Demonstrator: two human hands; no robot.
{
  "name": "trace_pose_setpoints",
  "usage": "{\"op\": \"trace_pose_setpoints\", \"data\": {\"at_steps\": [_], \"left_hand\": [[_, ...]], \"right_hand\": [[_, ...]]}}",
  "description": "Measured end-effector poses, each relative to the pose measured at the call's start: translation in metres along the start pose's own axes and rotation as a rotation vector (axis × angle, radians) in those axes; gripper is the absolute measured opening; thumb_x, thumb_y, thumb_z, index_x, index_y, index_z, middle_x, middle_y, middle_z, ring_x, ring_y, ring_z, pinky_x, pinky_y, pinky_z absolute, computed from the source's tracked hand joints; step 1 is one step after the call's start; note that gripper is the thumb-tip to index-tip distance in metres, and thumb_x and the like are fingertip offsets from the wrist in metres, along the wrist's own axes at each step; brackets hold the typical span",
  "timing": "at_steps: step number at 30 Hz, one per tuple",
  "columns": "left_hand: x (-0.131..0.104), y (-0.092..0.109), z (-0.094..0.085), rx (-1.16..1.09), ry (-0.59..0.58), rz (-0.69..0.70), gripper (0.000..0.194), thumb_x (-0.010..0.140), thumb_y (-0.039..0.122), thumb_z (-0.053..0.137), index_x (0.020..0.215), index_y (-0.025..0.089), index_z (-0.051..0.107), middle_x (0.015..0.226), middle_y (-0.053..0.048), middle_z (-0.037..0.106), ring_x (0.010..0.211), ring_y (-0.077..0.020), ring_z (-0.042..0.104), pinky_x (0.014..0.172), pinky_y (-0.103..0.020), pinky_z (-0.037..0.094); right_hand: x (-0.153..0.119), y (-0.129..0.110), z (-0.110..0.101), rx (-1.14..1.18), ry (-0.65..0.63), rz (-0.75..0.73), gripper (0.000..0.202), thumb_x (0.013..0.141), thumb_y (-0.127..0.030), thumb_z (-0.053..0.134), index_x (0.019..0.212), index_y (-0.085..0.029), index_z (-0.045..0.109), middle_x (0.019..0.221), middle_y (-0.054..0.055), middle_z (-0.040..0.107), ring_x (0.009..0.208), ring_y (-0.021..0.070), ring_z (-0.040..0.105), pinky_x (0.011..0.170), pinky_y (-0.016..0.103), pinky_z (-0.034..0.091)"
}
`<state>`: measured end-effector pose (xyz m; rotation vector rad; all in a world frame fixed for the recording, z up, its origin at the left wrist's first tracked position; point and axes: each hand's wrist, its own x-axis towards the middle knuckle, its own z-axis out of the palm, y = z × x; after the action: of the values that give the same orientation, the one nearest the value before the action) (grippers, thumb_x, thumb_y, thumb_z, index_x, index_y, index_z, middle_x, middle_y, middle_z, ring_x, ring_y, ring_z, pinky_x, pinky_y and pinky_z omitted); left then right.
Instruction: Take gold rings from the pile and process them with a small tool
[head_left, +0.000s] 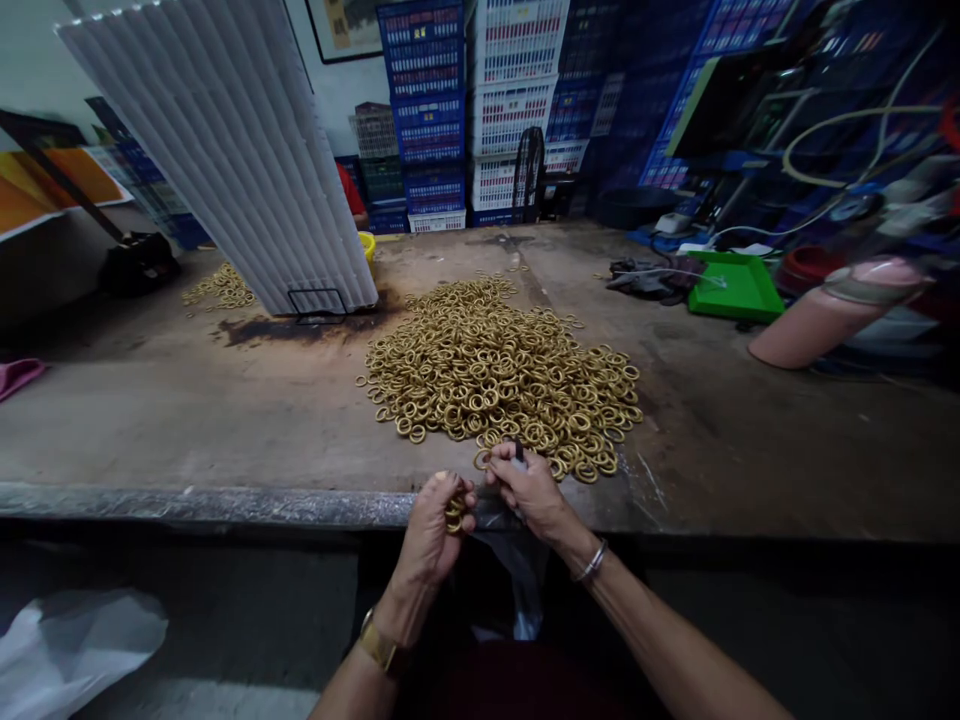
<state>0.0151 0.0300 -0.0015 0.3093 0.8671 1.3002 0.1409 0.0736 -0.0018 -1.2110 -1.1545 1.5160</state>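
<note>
A large heap of brass-coloured rings (487,360) lies on the worktable in front of me. My left hand (433,525) is just over the table's front edge, fingers curled around several brass rings (454,512). At the near edge of the heap, my right hand (531,492) grips a marker pen (518,456) with a black end and a grey barrel. Its thumb and fingertips also meet at a single ring (481,459); whether they pinch it or only touch it is unclear. Below the hands, a clear plastic bag (525,585) hangs at the table edge.
A tall white corrugated panel (247,150) stands on the worktable (187,400), with more rings (221,288) behind it. On the right are a green tray (735,285), a pink bottle (832,310) and dark gloves (652,278). Stacked crates (424,110) line the back. A person's red sleeve (349,190) shows.
</note>
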Motion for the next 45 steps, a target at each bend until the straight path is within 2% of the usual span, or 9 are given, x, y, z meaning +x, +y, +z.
{"op": "trace_pose_setpoints", "data": {"at_steps": [5, 8, 14, 19, 21, 27, 34, 40, 45], "left_hand": [[-0.002, -0.006, 0.009, 0.171, 0.004, 0.093, 0.033, 0.067, 0.037, 0.066, 0.089, 0.016, 0.054, 0.072, 0.001, 0.057, 0.049, -0.0057, 0.048, 0.036, -0.014, 0.032], [-0.001, -0.008, 0.008, 0.251, 0.007, 0.172, 0.03, 0.068, 0.039, 0.064, 0.086, 0.015, 0.056, 0.067, 0.001, 0.057, 0.047, -0.005, 0.045, 0.037, -0.014, 0.031], [-0.001, -0.006, 0.0, 0.597, 0.104, 0.34, 0.023, 0.073, 0.038, 0.059, 0.07, 0.015, 0.058, 0.051, 0.004, 0.049, 0.042, -0.0058, 0.039, 0.04, -0.017, 0.03], [-0.007, -0.002, 0.005, 0.755, 0.096, 0.52, 0.013, 0.071, 0.029, 0.061, 0.068, 0.017, 0.063, 0.061, 0.001, 0.056, 0.057, -0.0106, 0.047, 0.054, -0.019, 0.037], [-0.009, -0.001, 0.007, 0.749, 0.083, 0.49, 0.014, 0.071, 0.031, 0.06, 0.07, 0.017, 0.063, 0.059, 0.002, 0.054, 0.054, -0.0101, 0.046, 0.052, -0.019, 0.037], [-0.008, -0.002, 0.002, 0.59, -0.05, 0.121, 0.029, 0.074, 0.046, 0.053, 0.073, 0.016, 0.054, 0.054, 0.005, 0.046, 0.039, -0.0055, 0.039, 0.034, -0.015, 0.028], [-0.013, -0.003, 0.005, 0.481, -0.086, 0.104, 0.032, 0.073, 0.048, 0.054, 0.071, 0.016, 0.049, 0.06, 0.004, 0.048, 0.042, -0.0041, 0.041, 0.035, -0.014, 0.029], [-0.014, -0.003, 0.004, 0.56, -0.057, 0.145, 0.033, 0.074, 0.049, 0.052, 0.071, 0.017, 0.05, 0.054, 0.005, 0.048, 0.04, -0.0049, 0.04, 0.037, -0.015, 0.03], [-0.014, -0.003, 0.003, 0.614, -0.07, 0.191, 0.032, 0.076, 0.048, 0.05, 0.07, 0.017, 0.049, 0.05, 0.006, 0.045, 0.038, -0.0046, 0.037, 0.038, -0.016, 0.03]], "right_hand": [[-0.008, -0.001, 0.008, 0.109, -0.042, 0.011, 0.023, 0.067, -0.037, 0.057, 0.072, -0.016, 0.05, 0.057, -0.005, 0.051, 0.037, 0.0028, 0.034, 0.034, 0.016, 0.023], [-0.008, 0.002, 0.011, 0.084, -0.061, -0.001, 0.022, 0.069, -0.038, 0.055, 0.069, -0.016, 0.05, 0.055, -0.005, 0.05, 0.038, 0.0033, 0.034, 0.035, 0.016, 0.024], [-0.006, 0.004, 0.007, -0.285, -0.024, -0.083, 0.015, 0.071, -0.03, 0.05, 0.075, -0.016, 0.055, 0.051, -0.005, 0.05, 0.044, 0.0073, 0.042, 0.044, 0.019, 0.034], [-0.006, -0.004, 0.005, -0.528, -0.02, -0.295, 0.015, 0.073, -0.03, 0.049, 0.072, -0.017, 0.057, 0.059, -0.003, 0.051, 0.056, 0.0088, 0.045, 0.054, 0.02, 0.036], [-0.004, -0.004, 0.005, -0.515, -0.041, -0.271, 0.018, 0.074, -0.03, 0.047, 0.065, -0.017, 0.055, 0.058, -0.003, 0.05, 0.056, 0.0087, 0.044, 0.054, 0.02, 0.036], [-0.004, 0.001, 0.007, -0.35, -0.074, -0.111, 0.022, 0.073, -0.034, 0.049, 0.061, -0.016, 0.052, 0.05, -0.004, 0.047, 0.048, 0.0076, 0.041, 0.047, 0.019, 0.034], [-0.009, -0.002, 0.008, -0.178, -0.146, 0.002, 0.024, 0.076, -0.037, 0.045, 0.064, -0.017, 0.05, 0.047, -0.006, 0.048, 0.035, 0.0051, 0.034, 0.034, 0.017, 0.025], [-0.009, 0.005, -0.001, -0.491, -0.019, -0.217, 0.02, 0.077, -0.027, 0.043, 0.064, -0.016, 0.055, 0.055, -0.001, 0.054, 0.051, 0.0094, 0.048, 0.051, 0.02, 0.036], [-0.019, 0.011, -0.006, -0.863, -0.165, -0.414, 0.015, 0.077, -0.02, 0.043, 0.071, -0.018, 0.057, 0.06, 0.0, 0.058, 0.054, 0.0106, 0.049, 0.054, 0.021, 0.032]]}}
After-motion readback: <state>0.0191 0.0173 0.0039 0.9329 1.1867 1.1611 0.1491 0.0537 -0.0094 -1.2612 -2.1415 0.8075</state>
